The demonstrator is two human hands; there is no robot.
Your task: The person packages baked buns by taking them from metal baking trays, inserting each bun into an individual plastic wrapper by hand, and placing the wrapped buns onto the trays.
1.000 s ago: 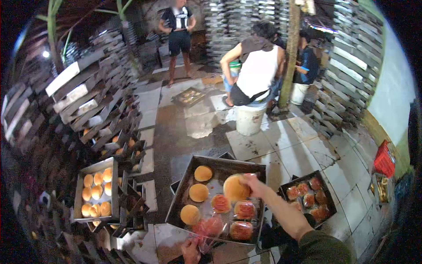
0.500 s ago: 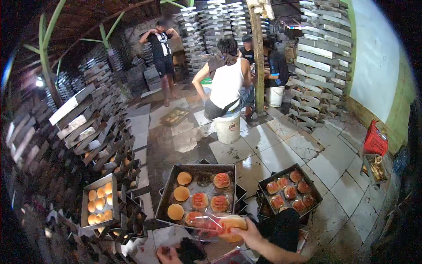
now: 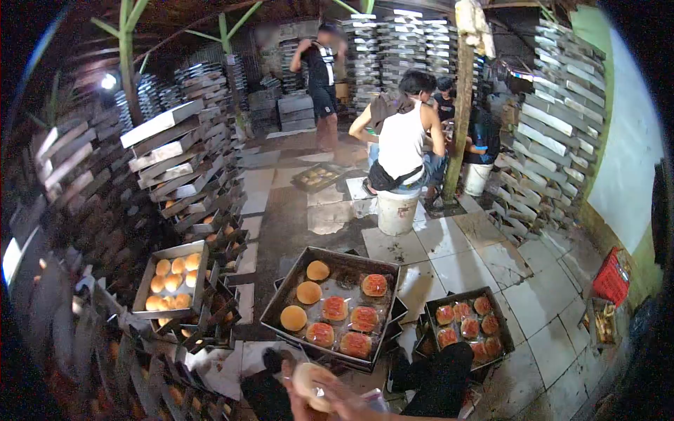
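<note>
Low at the front, a pale round bun [image 3: 311,385] is held between my two hands, blurred by motion. My left hand [image 3: 289,394] closes around its left side. My right hand [image 3: 349,402] presses against its right side, with clear plastic [image 3: 375,400] just beyond. Whether the bun is wrapped I cannot tell. Just ahead sits a large dark metal tray [image 3: 382,351]. Along its left side lie three plain buns [image 3: 309,292]; several buns in clear, red-printed wrappers [image 3: 355,344] fill its middle and right.
Another tray of wrapped buns [image 3: 470,327] sits to the right, beside my knee. On the left, a tray of plain buns [image 3: 173,282] rests on stacked trays [image 3: 175,154]. A person [image 3: 404,140] sits on a white bucket [image 3: 397,214] ahead; others are farther back.
My right hand has drawn back from the large tray, leaving a red-printed wrapped bun at its front. Both hands have come together around a bun. The view has shifted left.
</note>
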